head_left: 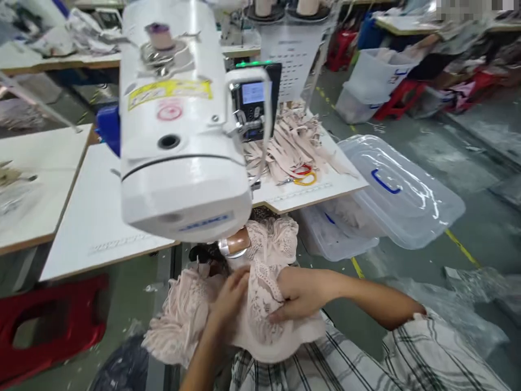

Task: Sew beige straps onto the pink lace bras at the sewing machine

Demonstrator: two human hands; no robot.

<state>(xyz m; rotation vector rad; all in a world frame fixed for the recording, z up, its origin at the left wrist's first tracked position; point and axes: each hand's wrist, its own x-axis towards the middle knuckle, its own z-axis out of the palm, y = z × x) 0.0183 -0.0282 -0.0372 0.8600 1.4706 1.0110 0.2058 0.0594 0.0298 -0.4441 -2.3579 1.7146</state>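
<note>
A pale pink lace bra (260, 304) lies across my lap, just below the head of the sewing machine (183, 141). My left hand (231, 298) grips its left side, with the fingertips partly hidden by the fabric. From the other side, my right hand (299, 293) holds the lace cup, thumb on top and fingers tucked under. The upper part of the bra reaches up to the machine's narrow arm end (234, 244), beneath the head; the needle is hidden. A thick bunch of similar lace pieces (179, 320) hangs at the left, beside my left forearm.
Fabric strips (288, 141) and yellow-handled scissors (305, 178) lie on the white table (321, 190). A lidded clear plastic box (407, 190) stands at the right, near another clear box (337, 233). A red stool (77, 320) is at lower left.
</note>
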